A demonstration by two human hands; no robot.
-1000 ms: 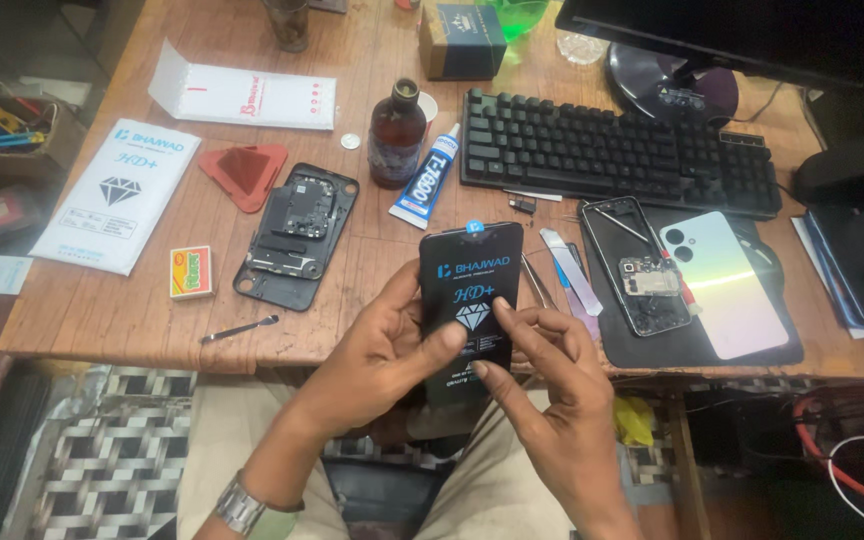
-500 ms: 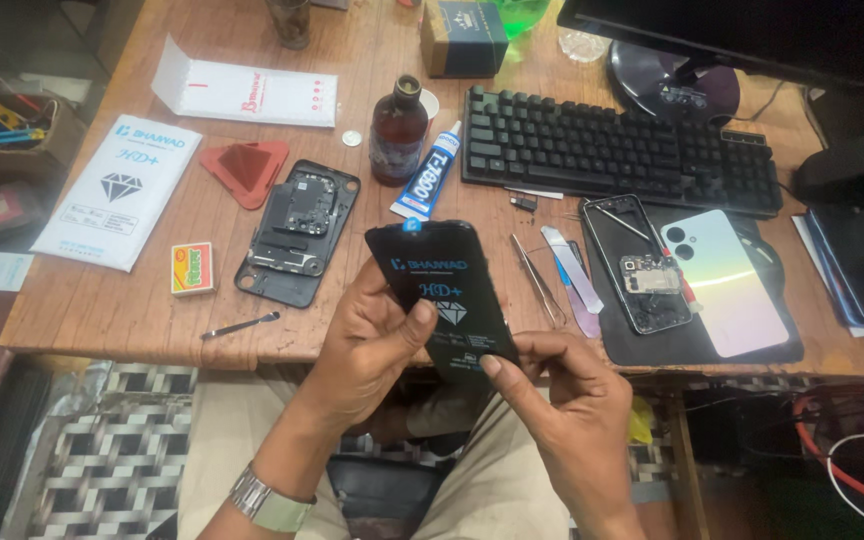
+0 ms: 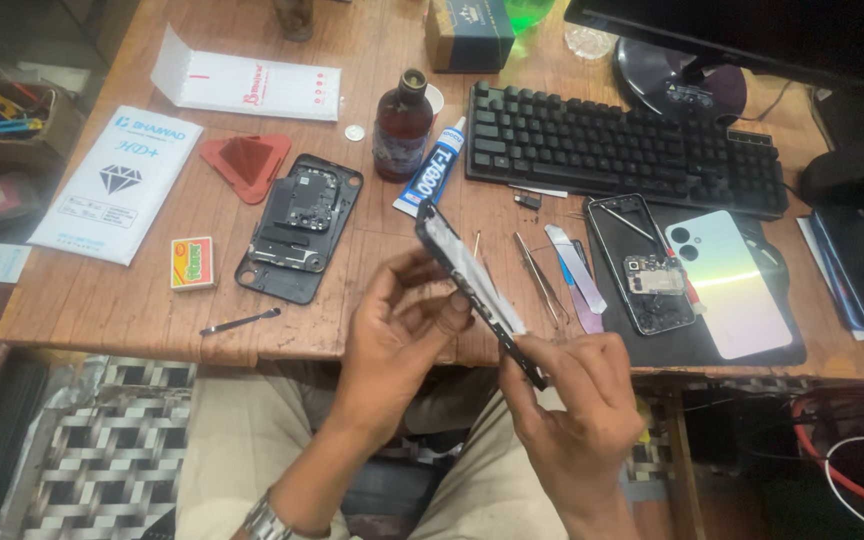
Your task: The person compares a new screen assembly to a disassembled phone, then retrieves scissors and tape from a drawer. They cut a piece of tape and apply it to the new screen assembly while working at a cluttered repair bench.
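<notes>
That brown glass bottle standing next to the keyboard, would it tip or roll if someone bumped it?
The brown glass bottle stands upright and is taller than it is wide, so a sideways knock would probably tip it. Its round body would then likely roll across the wooden table. Being glass, it is probably breakable and somewhat slick to grip.

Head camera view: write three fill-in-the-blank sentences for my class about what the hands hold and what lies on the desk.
1. Both hands, left hand and right hand, hold a thin black ____ panel edge-on.
2. The brown bottle stands left of the black ____.
3. The opened phone frame lies right of a red ____-shaped piece.

Missing words: screen; keyboard; triangle
</notes>
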